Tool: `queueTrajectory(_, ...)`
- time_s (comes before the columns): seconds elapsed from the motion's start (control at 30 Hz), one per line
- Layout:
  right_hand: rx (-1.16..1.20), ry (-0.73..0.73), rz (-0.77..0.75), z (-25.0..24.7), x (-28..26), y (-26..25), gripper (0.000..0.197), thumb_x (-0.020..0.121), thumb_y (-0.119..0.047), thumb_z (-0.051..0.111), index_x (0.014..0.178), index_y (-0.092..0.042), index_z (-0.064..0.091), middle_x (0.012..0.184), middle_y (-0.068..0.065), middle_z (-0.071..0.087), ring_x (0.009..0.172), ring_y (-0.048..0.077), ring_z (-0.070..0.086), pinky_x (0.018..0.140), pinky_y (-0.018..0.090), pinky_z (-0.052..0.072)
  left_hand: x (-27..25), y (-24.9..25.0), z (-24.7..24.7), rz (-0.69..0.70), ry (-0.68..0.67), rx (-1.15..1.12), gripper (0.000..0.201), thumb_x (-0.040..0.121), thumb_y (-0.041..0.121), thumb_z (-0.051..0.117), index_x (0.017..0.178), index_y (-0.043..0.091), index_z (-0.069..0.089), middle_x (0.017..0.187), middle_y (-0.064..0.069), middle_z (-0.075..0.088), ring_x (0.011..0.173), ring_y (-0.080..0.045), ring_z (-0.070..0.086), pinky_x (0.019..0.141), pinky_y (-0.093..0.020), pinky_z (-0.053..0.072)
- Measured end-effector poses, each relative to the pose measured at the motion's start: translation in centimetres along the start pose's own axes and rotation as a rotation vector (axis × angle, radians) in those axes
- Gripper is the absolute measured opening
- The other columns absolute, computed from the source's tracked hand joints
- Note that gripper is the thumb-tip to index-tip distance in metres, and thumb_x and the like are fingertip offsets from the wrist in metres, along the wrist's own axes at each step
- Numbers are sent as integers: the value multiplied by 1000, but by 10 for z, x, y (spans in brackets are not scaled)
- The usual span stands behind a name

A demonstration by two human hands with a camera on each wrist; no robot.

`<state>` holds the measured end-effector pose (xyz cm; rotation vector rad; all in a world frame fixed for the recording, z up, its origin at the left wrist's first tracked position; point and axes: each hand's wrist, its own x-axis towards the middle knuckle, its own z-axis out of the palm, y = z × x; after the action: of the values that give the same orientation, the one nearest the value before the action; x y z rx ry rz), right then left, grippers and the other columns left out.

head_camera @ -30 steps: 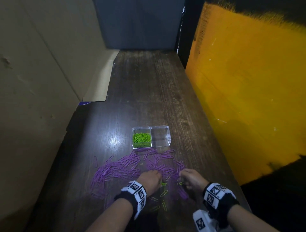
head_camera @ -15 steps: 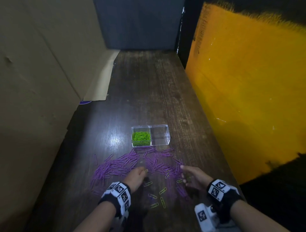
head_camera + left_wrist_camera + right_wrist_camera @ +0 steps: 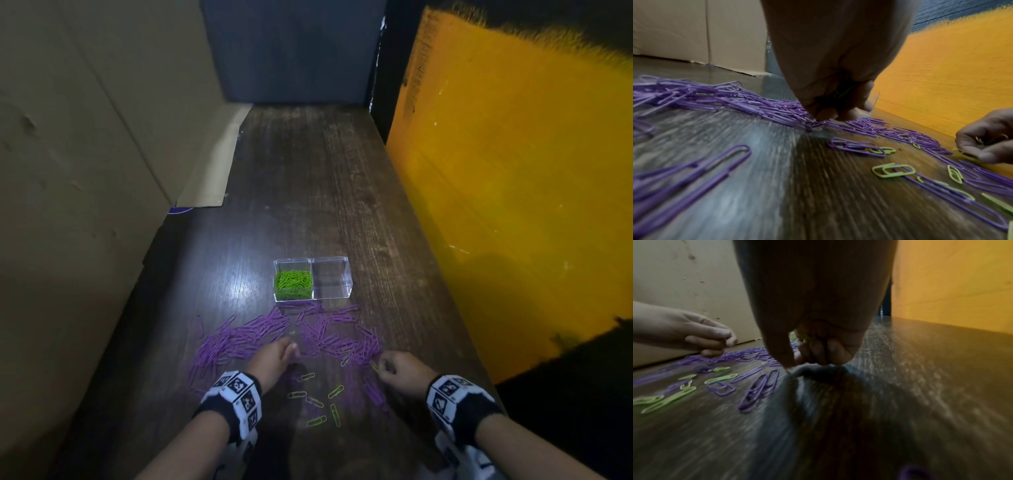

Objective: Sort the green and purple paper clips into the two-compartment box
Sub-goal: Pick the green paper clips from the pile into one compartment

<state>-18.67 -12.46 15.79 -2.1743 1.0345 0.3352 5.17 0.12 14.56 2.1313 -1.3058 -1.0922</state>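
A clear two-compartment box (image 3: 344,260) stands on the wooden table. Its left half holds green paper clips (image 3: 293,281); its right half (image 3: 331,279) looks empty. Purple paper clips (image 3: 246,337) lie spread in front of the box. Several loose green clips (image 3: 317,402) lie nearer me, between my hands. My left hand (image 3: 291,347) hovers at the purple pile's near edge. Its fingers (image 3: 826,113) are curled, with green clips (image 3: 844,93) showing inside the palm. My right hand (image 3: 380,368) sits at the pile's right end and grips green clips (image 3: 805,337) in its curled fingers.
A cardboard wall (image 3: 85,171) runs along the left of the table and a yellow panel (image 3: 513,188) along the right. A dark panel (image 3: 294,48) closes the far end. Bare wood (image 3: 308,188) stretches beyond the box.
My left hand has moved left and slightly forward, uncovering the loose green clips. My right hand reached its fingers out to the pile, then curled them in again.
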Motion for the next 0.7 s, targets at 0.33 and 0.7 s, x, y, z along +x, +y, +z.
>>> queueTrajectory(0.33,1098,-9,128,2,10,-24,32,85,16,32,70,-11,40,44,1,57,29,5,38,31,11,23,-27,-5,3,-24,-132,195,33,85,47,58,66,30,36,63,11,44,62,-5,42,56,-22,30)
queueTrajectory(0.7,1404,-64,29,16,24,-41,9,63,-7,44,69,-14,40,56,1,57,37,5,35,35,13,18,-40,-17,13,-36,-31,228,28,99,30,37,110,18,59,113,-6,65,108,-22,59,86,-25,42)
